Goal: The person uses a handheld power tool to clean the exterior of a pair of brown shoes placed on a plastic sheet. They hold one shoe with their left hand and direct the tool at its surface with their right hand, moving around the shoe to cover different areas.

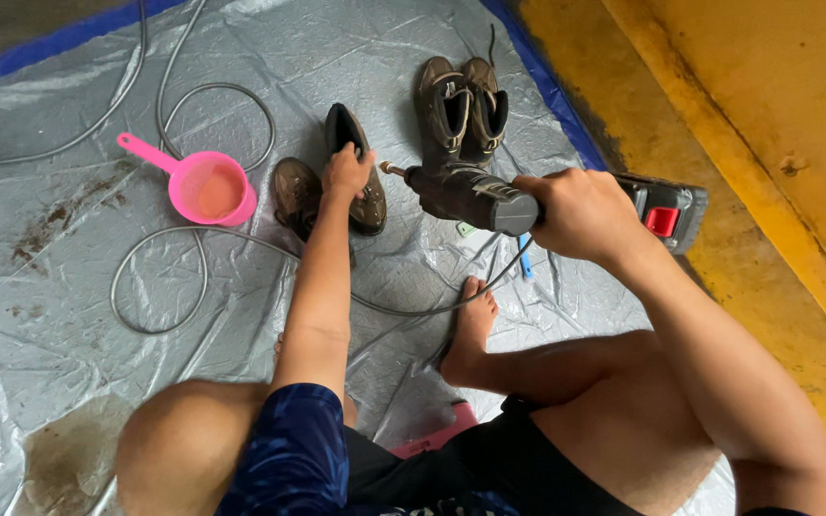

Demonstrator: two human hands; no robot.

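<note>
Nearest you, your knees are bent and your bare foot [470, 330] rests on the crinkled silver tarp [40, 315], touching the thin grey hose [160, 277] that loops across it. Your right hand [580, 215] is wrapped firmly around the grip of the grey spray gun [475, 196], whose nozzle points left toward the shoes. Your left hand [346, 174] reaches forward, fingers closed on the collar of a muddy brown shoe [360, 182], holding it tilted; how tightly you grip it is hard to judge from this angle. Its partner [295, 194] lies just beside it on the left. Further left sits a pink dipper [207, 186]. Beyond, a second pair of brown boots [461, 105] stands upright by the tarp's blue edge.
</note>
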